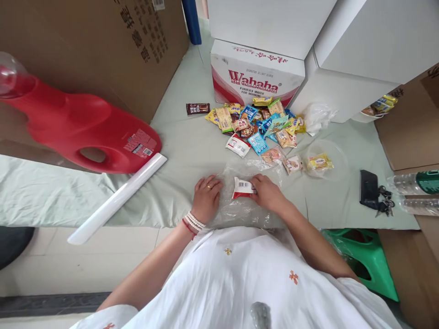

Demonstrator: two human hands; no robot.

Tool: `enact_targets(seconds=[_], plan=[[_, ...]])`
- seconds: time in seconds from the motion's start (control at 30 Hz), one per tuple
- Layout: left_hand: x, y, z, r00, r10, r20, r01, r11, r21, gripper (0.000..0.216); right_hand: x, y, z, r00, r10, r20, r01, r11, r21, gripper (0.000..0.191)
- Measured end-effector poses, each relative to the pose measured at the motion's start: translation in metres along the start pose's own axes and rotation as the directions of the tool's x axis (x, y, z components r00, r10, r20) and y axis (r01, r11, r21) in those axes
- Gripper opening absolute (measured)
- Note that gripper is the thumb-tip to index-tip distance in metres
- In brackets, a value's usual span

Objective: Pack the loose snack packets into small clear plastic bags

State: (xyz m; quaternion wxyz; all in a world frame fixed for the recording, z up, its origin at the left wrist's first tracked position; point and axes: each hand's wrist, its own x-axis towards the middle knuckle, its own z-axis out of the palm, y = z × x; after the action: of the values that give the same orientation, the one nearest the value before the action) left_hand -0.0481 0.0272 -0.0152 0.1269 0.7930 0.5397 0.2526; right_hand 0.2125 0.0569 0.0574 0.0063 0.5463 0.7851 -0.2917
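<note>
On green sheet (185,151), presses clear bag (236,211) with open, flat left hand (206,196). Pinches red-white packet (243,187) with right hand (265,193).

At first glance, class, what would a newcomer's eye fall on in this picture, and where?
A big red jug lies on its side at far left. A bright pile of snack packets sits at centre, before the Wahaha box. Nearest, the right hand holds a red-and-white packet at a clear plastic bag, the left hand resting on that bag.
</note>
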Motion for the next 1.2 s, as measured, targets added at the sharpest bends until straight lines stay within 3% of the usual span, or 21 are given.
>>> enact_targets(seconds=[0.07,0.17,0.23,0.33,0.4,0.47,0.53,0.63,0.77,0.87,0.97,1.03,1.07,1.1,1.17,1.2], plan=[[-0.01,-0.006,-0.009,1.0,0.01,0.007,-0.01,0.999,-0.034,0.038,-0.009,0.006,0.012,0.999,-0.013,-0.039,0.016,0.998,0.056,0.052],[-0.03,-0.011,-0.027,0.977,0.2,0.074,-0.189,0.973,-0.132,0.046,-0.044,0.024,0.018,0.973,-0.174,-0.152,0.196,0.97,0.143,0.068],[-0.042,-0.012,-0.033,0.936,0.316,0.159,-0.288,0.942,-0.174,0.054,-0.071,0.038,0.023,0.942,-0.306,-0.139,0.323,0.939,0.118,0.069],[-0.049,-0.016,-0.031,0.901,0.35,0.257,-0.316,0.935,-0.164,0.048,-0.097,0.053,0.04,0.911,-0.401,-0.095,0.407,0.912,0.051,0.045],[-0.045,-0.021,-0.029,0.908,0.318,0.272,-0.275,0.943,-0.186,0.027,-0.103,0.059,0.051,0.904,-0.398,-0.156,0.412,0.908,0.069,0.021],[-0.032,-0.023,-0.033,0.925,0.267,0.269,-0.204,0.949,-0.241,0.024,-0.102,0.063,0.054,0.901,-0.364,-0.235,0.407,0.898,0.168,0.017],[-0.013,-0.021,-0.04,0.94,0.213,0.267,-0.132,0.947,-0.291,0.025,-0.097,0.065,0.046,0.918,-0.282,-0.28,0.362,0.884,0.297,0.018],[0.023,-0.014,-0.046,0.955,0.109,0.276,-0.022,0.953,-0.302,0.029,-0.078,0.069,0.024,0.956,-0.043,-0.289,0.172,0.883,0.437,0.024],[0.073,-0.013,-0.031,0.949,-0.131,0.288,0.174,0.976,-0.129,0.021,-0.034,0.078,0.006,0.939,0.218,-0.266,-0.065,0.872,0.485,0.033],[0.092,-0.02,-0.023,0.944,-0.317,0.094,0.316,0.948,0.027,0.02,-0.007,0.081,0.003,0.926,0.286,-0.245,-0.209,0.931,0.298,0.027],[0.081,-0.02,-0.036,0.914,-0.343,-0.218,0.36,0.932,0.042,0.023,-0.001,0.076,-0.003,0.935,0.313,-0.165,-0.312,0.95,0.029,0.026],[0.063,-0.007,-0.05,0.868,-0.271,-0.416,0.309,0.951,0.026,0.023,-0.004,0.069,-0.014,0.938,0.295,-0.184,-0.319,0.94,-0.12,0.028],[0.053,0.003,-0.055,0.86,-0.219,-0.46,0.255,0.967,0.017,0.025,-0.004,0.065,-0.021,0.939,0.261,-0.224,-0.301,0.938,-0.169,0.031],[0.044,0.015,-0.057,0.883,-0.146,-0.446,0.171,0.985,0.017,0.027,-0.001,0.06,-0.029,0.941,0.206,-0.268,-0.263,0.944,-0.199,0.034],[0.031,0.04,-0.053,0.974,0.064,-0.217,-0.065,0.998,0.005,0.033,0.011,0.049,-0.042,0.95,0.05,-0.308,-0.125,0.966,-0.228,0.037],[0.028,0.052,-0.045,0.987,0.144,-0.076,-0.145,0.989,-0.009,0.037,0.021,0.043,-0.045,0.957,-0.035,-0.286,-0.036,0.97,-0.239,0.037]])
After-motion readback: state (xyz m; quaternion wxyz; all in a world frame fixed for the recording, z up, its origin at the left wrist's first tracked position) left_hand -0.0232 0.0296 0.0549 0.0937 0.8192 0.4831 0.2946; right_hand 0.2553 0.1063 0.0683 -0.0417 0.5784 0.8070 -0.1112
